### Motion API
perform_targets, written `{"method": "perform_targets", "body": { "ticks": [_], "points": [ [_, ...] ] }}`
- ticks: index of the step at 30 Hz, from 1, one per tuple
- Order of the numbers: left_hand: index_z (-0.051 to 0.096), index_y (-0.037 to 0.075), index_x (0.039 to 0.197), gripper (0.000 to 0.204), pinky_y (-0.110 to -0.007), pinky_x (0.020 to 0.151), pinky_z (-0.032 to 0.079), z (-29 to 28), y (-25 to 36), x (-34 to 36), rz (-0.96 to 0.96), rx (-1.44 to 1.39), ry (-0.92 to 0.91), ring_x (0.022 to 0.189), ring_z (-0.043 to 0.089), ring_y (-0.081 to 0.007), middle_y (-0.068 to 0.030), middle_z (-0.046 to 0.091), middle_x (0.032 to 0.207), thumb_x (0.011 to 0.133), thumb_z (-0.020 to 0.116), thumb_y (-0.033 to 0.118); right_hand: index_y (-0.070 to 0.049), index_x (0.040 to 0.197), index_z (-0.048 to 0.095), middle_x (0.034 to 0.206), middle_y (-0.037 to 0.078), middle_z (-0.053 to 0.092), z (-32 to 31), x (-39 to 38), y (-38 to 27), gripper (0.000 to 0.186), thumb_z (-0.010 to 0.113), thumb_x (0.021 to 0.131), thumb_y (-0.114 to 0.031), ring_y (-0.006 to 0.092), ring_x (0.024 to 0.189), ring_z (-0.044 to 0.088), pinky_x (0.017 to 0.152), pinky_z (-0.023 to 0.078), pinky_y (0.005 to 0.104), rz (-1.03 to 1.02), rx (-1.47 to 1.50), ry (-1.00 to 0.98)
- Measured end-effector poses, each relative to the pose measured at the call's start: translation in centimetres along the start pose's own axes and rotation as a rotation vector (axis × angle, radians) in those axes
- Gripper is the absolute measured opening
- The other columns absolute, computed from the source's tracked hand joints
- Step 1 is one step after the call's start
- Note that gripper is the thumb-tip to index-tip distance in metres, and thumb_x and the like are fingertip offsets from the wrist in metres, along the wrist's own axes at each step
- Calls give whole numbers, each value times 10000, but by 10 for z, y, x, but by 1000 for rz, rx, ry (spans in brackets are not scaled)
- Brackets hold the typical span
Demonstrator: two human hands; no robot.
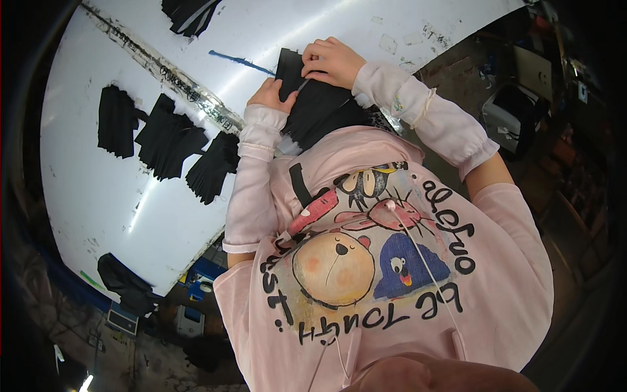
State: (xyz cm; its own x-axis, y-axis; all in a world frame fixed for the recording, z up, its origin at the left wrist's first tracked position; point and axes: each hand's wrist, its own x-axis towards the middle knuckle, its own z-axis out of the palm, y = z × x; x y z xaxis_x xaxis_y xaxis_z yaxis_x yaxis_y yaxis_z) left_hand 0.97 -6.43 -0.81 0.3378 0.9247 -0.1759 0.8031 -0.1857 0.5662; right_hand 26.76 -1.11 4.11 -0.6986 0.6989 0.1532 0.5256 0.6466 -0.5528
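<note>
A stack of black fabric pieces (pixel 320 108) lies at the near edge of the white table, close against my body. My left hand (pixel 270 97) holds the stack's left edge, its thumb resting on the cloth. To its right, my right hand (pixel 334 62) has its fingers bent and pinched on the upper part of the top black piece. A thin grey line of an edge or fold shows just below those fingertips. White sleeve covers come down to both wrists. Beyond my left hand, a narrow blue strip (pixel 241 61) runs along the table to the fabric.
Several fanned bundles of black fabric (pixel 171 137) lie left on the white table (pixel 85 196). Another black bundle (pixel 191 16) sits at the far side, and dark cloth (pixel 126 284) hangs near the lower left edge. Right of the table stands a grey and black case (pixel 509 117).
</note>
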Motion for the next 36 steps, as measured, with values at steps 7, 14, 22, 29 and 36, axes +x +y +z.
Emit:
{"method": "perform_targets", "body": {
  "ticks": [7,14,22,29,36],
  "points": [
    [725,-43,1229,673,-456,939,583,5,-2,-2,-162,-95,14,1108,719,-416,-231,750,1192,892,822,531,-217,984,822,1001,-48,584,6,-20,8,92,821,897,-249,149,1022,601,929,448,371,-6,-27,-162],
    [740,-24,1201,686,-445,924,591,-10,20,4,-100,9,-29,1087,730,-382,-198,761,1175,857,839,561,-187,942,807,994,-30,585,17,1,11,96,836,859,-226,162,1018,605,904,434,367,-35,-26,-125],
    [745,-26,1188,659,-445,904,596,5,7,2,-164,-37,61,1056,742,-380,-192,769,1149,842,850,525,-194,930,799,971,-38,590,0,-9,9,100,843,845,-222,163,1004,606,893,432,364,-85,73,-200],
    [739,-30,1207,673,-441,922,594,-13,22,6,-126,-13,-55,1081,735,-381,-193,756,1192,855,836,536,-188,891,784,959,-44,586,11,-5,13,75,831,856,-234,152,995,608,873,443,363,-99,-4,-133],
    [726,-20,1257,715,-442,969,584,5,3,6,-133,35,-31,1129,722,-376,-190,745,1231,869,814,573,-187,922,790,986,-46,590,9,1,10,114,851,834,-225,149,998,606,882,434,359,-108,20,-33]
  ]
}}
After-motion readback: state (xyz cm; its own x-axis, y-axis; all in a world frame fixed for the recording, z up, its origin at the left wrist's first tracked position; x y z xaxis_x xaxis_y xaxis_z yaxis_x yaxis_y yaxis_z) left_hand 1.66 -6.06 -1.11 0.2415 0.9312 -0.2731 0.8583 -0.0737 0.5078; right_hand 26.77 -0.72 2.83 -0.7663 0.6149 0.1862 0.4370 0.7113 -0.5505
